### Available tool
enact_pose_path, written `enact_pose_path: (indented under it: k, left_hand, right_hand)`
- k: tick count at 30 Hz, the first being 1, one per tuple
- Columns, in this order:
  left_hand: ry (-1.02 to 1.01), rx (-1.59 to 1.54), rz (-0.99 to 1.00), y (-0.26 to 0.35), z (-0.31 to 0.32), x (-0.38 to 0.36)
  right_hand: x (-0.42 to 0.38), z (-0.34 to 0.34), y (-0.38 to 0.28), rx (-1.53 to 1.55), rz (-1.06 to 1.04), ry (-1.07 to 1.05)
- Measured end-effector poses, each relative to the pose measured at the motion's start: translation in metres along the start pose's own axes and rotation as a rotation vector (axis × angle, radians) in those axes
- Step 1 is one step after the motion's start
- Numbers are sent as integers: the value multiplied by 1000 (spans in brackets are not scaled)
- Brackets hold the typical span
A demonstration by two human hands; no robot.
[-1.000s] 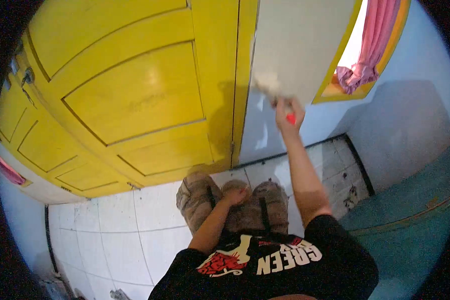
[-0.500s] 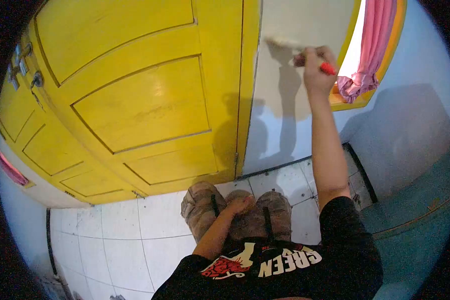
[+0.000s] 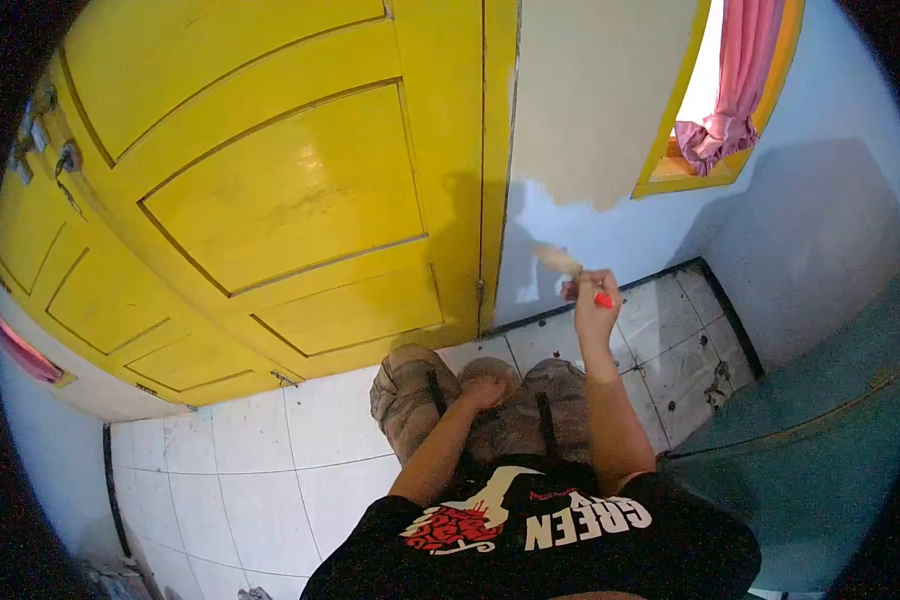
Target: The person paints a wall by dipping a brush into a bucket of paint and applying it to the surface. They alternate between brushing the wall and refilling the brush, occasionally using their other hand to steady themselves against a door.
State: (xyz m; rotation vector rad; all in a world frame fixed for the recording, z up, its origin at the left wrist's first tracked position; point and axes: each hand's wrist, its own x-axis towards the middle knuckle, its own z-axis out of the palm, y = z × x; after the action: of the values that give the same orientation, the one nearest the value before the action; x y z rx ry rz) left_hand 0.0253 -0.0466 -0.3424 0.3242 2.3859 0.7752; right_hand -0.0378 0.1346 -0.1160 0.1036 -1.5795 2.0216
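One brush (image 3: 558,260) was held in the right hand (image 3: 597,292), its grip closed around the handle, with a red end (image 3: 603,300) showing at the palm side. The pale bristles were pointed away from the body, up and to the left, in front of the light blue lower part of the wall (image 3: 610,228). Whether the wall was touched by the bristles could not be told. Above them, the wall was covered by a beige coat (image 3: 600,120) with an uneven lower edge, set between the yellow door (image 3: 290,190) and the yellow window frame (image 3: 685,184). A pink curtain (image 3: 735,90) was gathered at its lower end within that frame.

The left hand (image 3: 484,392) was held low between the knees, over a round, tan thing (image 3: 490,372), perhaps a container, though its inside was hidden. Whether its grip was closed on the rim or only rested there could not be told.

Brown trousers (image 3: 405,395) and a black shirt (image 3: 670,530) with printed lettering were worn. White tiles (image 3: 340,435) were laid below, bordered by a dark strip (image 3: 660,279) at the foot of the wall. A teal surface (image 3: 820,430) was seen at the right, and keys (image 3: 68,195) were hung on the door at the left.
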Motion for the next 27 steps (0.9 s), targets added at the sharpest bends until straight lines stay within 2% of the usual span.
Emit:
enact_pose_path:
  k: [1, 2, 3, 4, 5, 6, 7, 8, 10, 12, 13, 14, 16, 18, 22, 25, 26, 27]
  left_hand:
    - [7, 13, 6, -18, 7, 23]
    - [99, -19, 19, -40, 27, 44]
    - [194, -50, 33, -62, 46, 64]
    - [194, -43, 32, -76, 56, 74]
    - [370, 12, 197, -88, 68, 78]
    - [448, 37, 277, -86, 67, 71]
    - [528, 68, 354, -84, 66, 63]
    - [360, -79, 187, -56, 37, 39]
    - [188, -225, 9, -18, -4, 13]
    - [-42, -124, -216, -5, -19, 6]
    - [-44, -129, -224, -20, -5, 15]
    - [88, -11, -6, -47, 19, 33]
    - [218, 106, 202, -40, 18, 27]
    - [314, -168, -75, -28, 20, 20]
    - [242, -109, -22, -38, 15, 26]
    - [57, -148, -136, -54, 30, 41]
    - [185, -77, -55, -62, 39, 52]
    - [258, -76, -33, -49, 35, 34]
  right_hand:
    - [-5, 0, 5, 12, 86, -4]
    - [-13, -2, 9, 21, 184, -9]
    - [-17, -1, 10, 27, 181, -6]
    - [-20, -1, 11, 14, 187, -15]
    - [-23, 0, 13, -1, 199, -22]
    - [-21, 3, 14, 1, 208, -15]
    - [-14, 9, 16, -45, 33, -38]
    - [-4, 17, 16, -90, -145, -62]
    - [15, 36, -6, -71, -194, -66]
    - [32, 56, -29, -125, -477, -75]
    - [40, 63, -29, -124, -469, -80]
    - [48, 69, -27, -80, -492, -69]
    - [61, 80, -18, -32, -507, -59]
    - [67, 82, 1, -24, -552, -51]
    - [45, 63, 30, -251, -501, -122]
    - [19, 42, 38, -409, -348, -129]
    - [19, 35, 44, -412, -341, -131]
    - [19, 26, 55, -365, -230, -122]
